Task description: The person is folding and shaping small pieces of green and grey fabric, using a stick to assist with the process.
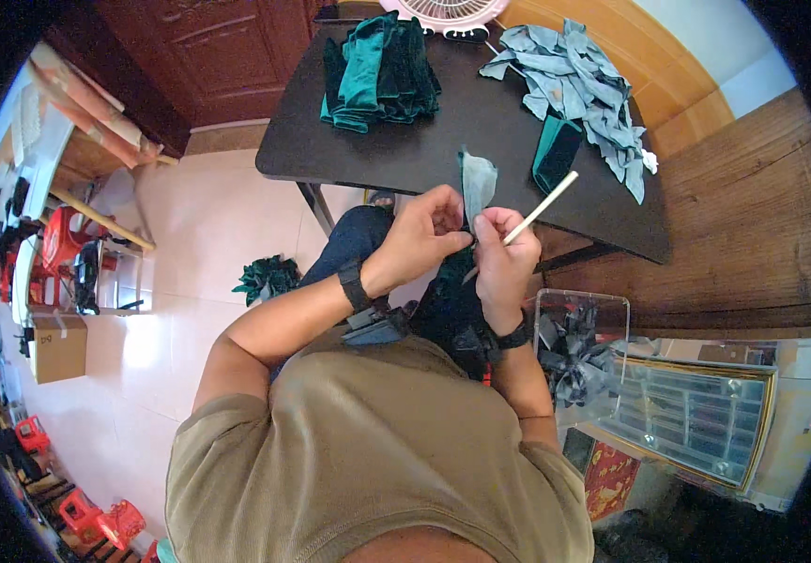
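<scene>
A narrow piece of dark green velvet (478, 180), its pale grey-green backing showing, stands up between my hands near the table's front edge. My left hand (421, 233) is closed, thumb and fingers pinching the lower part of the piece. On its other side my right hand (506, 258) pinches the same fabric. A thin pale stick (552, 199) also lies in my right hand, slanting up to the right. Fingers hide where the fabric's lower end goes. A folded green velvet piece (557, 156) rests on the table to the right.
The dark table (481, 103) carries a stack of green velvet pieces (382, 75), a heap of grey fabric pieces (574, 80) and a pink fan (445, 11). Green velvet (267, 279) lies on the floor at left. A clear bin (582, 349) with dark scraps stands at right.
</scene>
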Demonstrator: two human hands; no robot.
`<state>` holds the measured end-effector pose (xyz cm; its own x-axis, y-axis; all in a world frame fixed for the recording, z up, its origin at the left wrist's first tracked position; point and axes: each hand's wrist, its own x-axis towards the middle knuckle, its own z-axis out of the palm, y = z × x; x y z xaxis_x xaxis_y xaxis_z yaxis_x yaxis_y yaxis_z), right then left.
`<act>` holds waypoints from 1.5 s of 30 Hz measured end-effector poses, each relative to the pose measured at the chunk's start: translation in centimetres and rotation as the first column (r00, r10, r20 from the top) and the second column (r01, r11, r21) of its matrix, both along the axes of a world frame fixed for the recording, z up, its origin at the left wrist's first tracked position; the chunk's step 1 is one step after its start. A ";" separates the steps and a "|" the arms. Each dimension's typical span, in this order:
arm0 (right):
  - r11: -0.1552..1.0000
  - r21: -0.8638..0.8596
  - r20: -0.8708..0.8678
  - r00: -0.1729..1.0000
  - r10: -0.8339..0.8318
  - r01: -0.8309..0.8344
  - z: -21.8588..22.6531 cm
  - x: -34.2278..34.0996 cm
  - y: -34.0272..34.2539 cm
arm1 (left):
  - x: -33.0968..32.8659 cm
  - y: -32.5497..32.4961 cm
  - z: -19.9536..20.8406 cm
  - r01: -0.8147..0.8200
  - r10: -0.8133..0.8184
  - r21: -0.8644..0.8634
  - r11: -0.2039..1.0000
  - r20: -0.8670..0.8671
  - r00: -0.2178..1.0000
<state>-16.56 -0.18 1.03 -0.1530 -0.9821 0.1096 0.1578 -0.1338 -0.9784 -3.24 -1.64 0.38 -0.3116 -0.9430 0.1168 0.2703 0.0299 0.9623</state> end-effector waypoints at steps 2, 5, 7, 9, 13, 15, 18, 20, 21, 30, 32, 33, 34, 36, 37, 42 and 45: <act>0.995 -0.093 -0.227 0.974 -0.001 -0.021 -1.4 -0.5 -0.4 | -0.1 -0.3 -0.7 -0.037 0.039 -0.043 0.998 0.039 0.998; 0.996 -0.046 -0.239 0.969 0.067 -0.080 -0.9 -0.6 -0.2 | -0.3 -0.3 -1.2 -0.086 0.100 -0.167 0.982 0.076 0.992; 0.991 -0.113 -0.354 0.935 0.023 -0.067 -0.8 -0.7 -0.2 | -0.4 -0.1 -0.3 -0.136 0.162 -0.168 0.976 0.154 0.975; 0.981 -0.181 -0.462 0.887 -0.027 -0.064 -0.4 -0.7 -0.2 | -0.5 0.3 0.3 -0.176 0.220 -0.222 0.959 0.195 0.956; 0.926 -0.365 -0.587 0.796 -0.146 -0.100 0.8 -1.1 -0.1 | -0.6 0.3 0.9 -0.234 0.368 -0.449 0.862 0.237 0.899; 0.918 -0.381 -0.602 0.783 -0.159 -0.106 0.9 -1.2 -0.2 | -0.8 0.1 0.9 -0.250 0.406 -0.528 0.812 0.203 0.891; 0.914 -0.395 -0.599 0.780 -0.184 -0.088 0.6 -1.1 -0.3 | -1.0 -0.2 0.7 -0.255 0.433 -0.570 0.781 0.201 0.879; 0.813 -0.578 -0.537 0.782 -0.315 -0.070 0.9 -0.4 -0.1 | -1.1 -0.3 0.6 -0.246 0.421 -0.535 0.809 0.235 0.876; 0.813 -0.579 -0.536 0.783 -0.314 -0.070 0.9 -0.3 -0.1 | -1.2 -0.3 0.7 -0.251 0.386 -0.442 0.861 0.247 0.889; 0.920 -0.386 -0.521 0.840 -0.153 -0.072 0.4 -0.8 -0.2 | -0.9 0.3 0.2 -0.258 0.433 -0.514 0.818 0.255 0.865; 0.899 -0.430 -0.547 0.815 -0.192 -0.077 0.7 -0.9 -0.3 | -0.9 0.4 0.0 -0.242 0.468 -0.610 0.755 0.242 0.850; 0.900 -0.430 -0.547 0.815 -0.192 -0.077 0.8 -1.0 -0.4 | -1.0 0.5 0.0 -0.241 0.474 -0.633 0.736 0.227 0.851; 0.894 -0.436 -0.566 0.803 -0.185 -0.101 0.8 -1.1 -0.4 | -1.0 0.6 0.1 -0.241 0.480 -0.655 0.716 0.212 0.852; 0.888 -0.442 -0.586 0.791 -0.179 -0.126 1.0 -0.9 -0.2 | -1.0 0.4 0.2 -0.282 0.497 -0.632 0.722 0.190 0.847; 0.859 -0.484 -0.628 0.750 -0.207 -0.168 1.3 -0.6 0.2 | -0.9 0.3 0.4 -0.323 0.515 -0.608 0.726 0.168 0.841; 0.843 -0.471 -0.654 0.744 -0.135 -0.261 0.8 -0.2 0.7 | -0.6 -0.2 1.2 -0.268 0.440 -0.543 0.796 0.215 0.872; 0.854 -0.466 -0.634 0.761 -0.139 -0.232 0.7 -0.7 0.3 | -0.3 -0.3 1.0 -0.229 0.398 -0.527 0.818 0.232 0.888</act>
